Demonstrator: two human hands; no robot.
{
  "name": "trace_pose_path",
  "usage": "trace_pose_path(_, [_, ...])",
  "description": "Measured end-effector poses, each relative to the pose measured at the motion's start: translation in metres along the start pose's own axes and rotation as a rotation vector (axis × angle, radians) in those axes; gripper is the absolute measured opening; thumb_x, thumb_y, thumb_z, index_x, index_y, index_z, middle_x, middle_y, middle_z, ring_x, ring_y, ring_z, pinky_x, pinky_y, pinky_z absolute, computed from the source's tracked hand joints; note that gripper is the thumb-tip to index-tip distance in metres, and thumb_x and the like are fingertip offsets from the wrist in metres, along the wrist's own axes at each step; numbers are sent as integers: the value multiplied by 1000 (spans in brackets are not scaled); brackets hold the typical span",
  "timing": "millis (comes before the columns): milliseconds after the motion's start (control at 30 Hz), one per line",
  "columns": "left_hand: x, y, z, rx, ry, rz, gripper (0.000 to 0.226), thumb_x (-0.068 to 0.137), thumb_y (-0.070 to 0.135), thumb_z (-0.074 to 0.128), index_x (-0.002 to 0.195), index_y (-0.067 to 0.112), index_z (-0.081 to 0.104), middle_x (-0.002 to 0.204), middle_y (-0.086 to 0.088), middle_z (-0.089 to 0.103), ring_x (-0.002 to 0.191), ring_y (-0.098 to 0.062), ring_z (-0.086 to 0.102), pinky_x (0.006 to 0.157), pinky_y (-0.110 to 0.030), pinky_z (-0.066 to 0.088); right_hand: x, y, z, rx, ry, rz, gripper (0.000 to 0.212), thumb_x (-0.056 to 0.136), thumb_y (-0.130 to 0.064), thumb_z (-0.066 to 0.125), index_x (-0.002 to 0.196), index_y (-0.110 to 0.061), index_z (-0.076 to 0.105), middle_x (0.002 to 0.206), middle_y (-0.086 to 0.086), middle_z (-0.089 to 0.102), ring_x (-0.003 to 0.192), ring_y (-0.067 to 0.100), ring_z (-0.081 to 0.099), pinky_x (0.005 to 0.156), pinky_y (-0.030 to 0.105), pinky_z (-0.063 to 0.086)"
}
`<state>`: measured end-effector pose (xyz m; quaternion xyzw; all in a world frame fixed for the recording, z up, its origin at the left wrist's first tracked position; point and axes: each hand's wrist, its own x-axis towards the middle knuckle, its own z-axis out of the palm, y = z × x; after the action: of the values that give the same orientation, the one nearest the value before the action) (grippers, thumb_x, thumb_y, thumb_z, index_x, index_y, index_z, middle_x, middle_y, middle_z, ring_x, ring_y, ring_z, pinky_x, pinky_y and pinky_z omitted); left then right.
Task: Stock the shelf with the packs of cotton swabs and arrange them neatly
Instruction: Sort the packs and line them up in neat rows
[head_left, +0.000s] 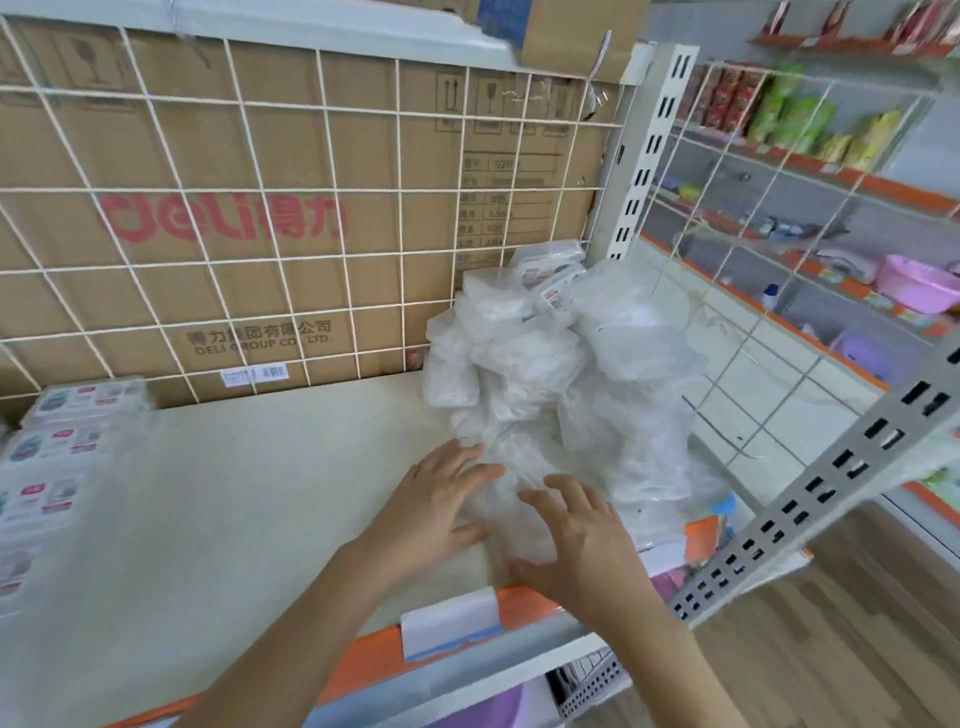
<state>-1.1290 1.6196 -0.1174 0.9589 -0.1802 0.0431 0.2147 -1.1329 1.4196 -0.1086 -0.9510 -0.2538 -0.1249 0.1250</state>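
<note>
A shop shelf (249, 493) backed by a wire grid (291, 218) carries a loose heap of swab packs (545, 374) at its right end. Both hands, left (436, 499) and right (576, 545), lie open-fingered on the heap's near edge, gripping nothing; sorting seems to be starting, and next a single pack must be drawn free. Blur and clear wrapping hide pack outlines.

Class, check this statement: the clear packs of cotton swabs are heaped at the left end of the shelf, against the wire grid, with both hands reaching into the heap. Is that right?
Not quite. The head view shows the packs of cotton swabs heaped at the right end of the shelf, not the left. The rest holds: they lie against the wire grid, and the left hand and right hand both reach into the heap.
</note>
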Motion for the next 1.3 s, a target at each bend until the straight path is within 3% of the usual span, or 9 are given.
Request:
trace_pose_path(67, [-2,0,3,-24,87,-26,57,75,55,47,128,35,45,138,-2,47,132,-16,27,102,-43,40,3,4,1,15,12,-39,64,47,-52,72,102,-20,67,101,7,64,81,28,67,60,33,55])
trace_pose_path(367, [-18,1,0,-71,236,-135,63,68,54,46,126,30,56,119,8,51,114,-12,39,94,-31,39,16,13,-10,199,10,-38,78,72,-80,32,115,-22,62,102,-3,59,91,25,58,66,36,50])
trace_pose_path(500, [-23,5,-20,-541,225,-327,51,72,57,44,120,43,54,117,17,53,111,-2,45,93,-7,29,21,15,-10,272,21,43,92,70,-89,11,112,-24,62,99,-6,58,90,19,61,66,33,49])
trace_pose_path(600, [-28,8,-36,-1011,223,-588,49,68,54,51,115,41,61,118,14,62,111,-10,58,93,-27,41,25,11,-15,321,52,75,92,67,-91,14,109,-24,62,93,-5,60,85,17,60,66,29,45])
trace_pose_path(700, [-40,4,-49,-1409,226,-674,51,70,43,46,117,29,63,119,-3,65,107,-26,59,79,-38,42,33,1,-26,486,69,129,63,74,-78,34,103,-29,60,74,-13,58,70,1,54,59,14,36])
trace_pose_path(867, [-47,-2,-66,-1887,270,-780,42,86,42,41,111,16,61,104,-14,67,92,-29,56,80,-41,40,57,-25,-44,1182,-91,475,52,91,-59,43,89,-11,64,65,5,63,68,12,61,58,19,49])
trace_pose_path(967, [-49,-5,-78,-1916,241,-753,47,92,52,37,110,17,63,105,-14,69,96,-27,58,83,-42,42,73,-41,-42,1606,-231,633,65,81,-63,37,116,-14,61,102,12,69,88,24,66,73,37,54])
trace_pose_path(1133, [-55,-17,-87,-1705,392,-791,37,82,33,56,115,17,59,104,-8,67,85,-19,58,73,-34,46,90,-58,-39,1952,-404,675,61,89,-60,33,108,-8,59,82,17,66,76,27,65,69,38,58])
trace_pose_path(1300, [-64,-28,-97,-1548,433,-817,21,92,29,52,105,17,63,92,-4,70,72,-14,59,62,-27,45,105,-78,-30,1866,-457,614,33,83,-30,53,106,-7,55,89,18,69,82,29,67,73,37,56])
